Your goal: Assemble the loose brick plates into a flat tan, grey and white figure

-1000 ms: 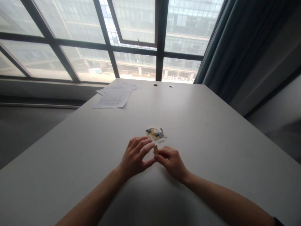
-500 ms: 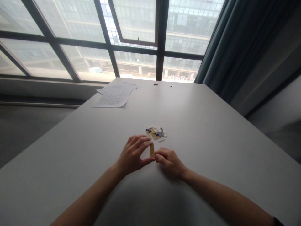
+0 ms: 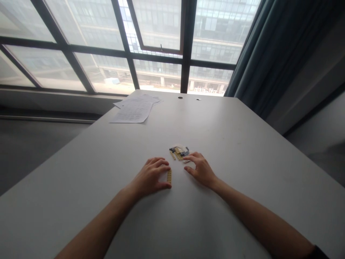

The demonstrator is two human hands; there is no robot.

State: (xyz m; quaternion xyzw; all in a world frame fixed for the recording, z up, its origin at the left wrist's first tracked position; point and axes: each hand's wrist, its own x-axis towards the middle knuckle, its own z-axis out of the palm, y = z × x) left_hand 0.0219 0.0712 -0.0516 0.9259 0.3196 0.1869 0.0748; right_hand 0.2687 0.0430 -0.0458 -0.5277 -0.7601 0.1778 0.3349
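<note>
Between thumb and fingertips, my left hand (image 3: pixel 153 175) grips a long tan building brick (image 3: pixel 169 176) by its two ends, low over the table or on it. Its studs show on the upper side. My right hand (image 3: pixel 199 169) has thumb and fingers apart, with nothing visible between them. Its fingertips are at the near right edge of a small pile of building bricks (image 3: pixel 179 152). Tan, white, dark and grey-blue pieces make up that pile. Part of it is hidden behind the right fingers.
All of this is on a large white table (image 3: pixel 205 126). Printed paper sheets (image 3: pixel 133 111) lie at its far left. Two small round holes, one a dark cable hole (image 3: pixel 180 98), are near the far edge. A blue curtain (image 3: pixel 250 61) hangs beyond the right side, beside a window.
My right hand has left the tan brick and moved forward and right to the pile, its fingers opening. My left hand has shifted slightly left and lowered the brick, turning its studs upward.
</note>
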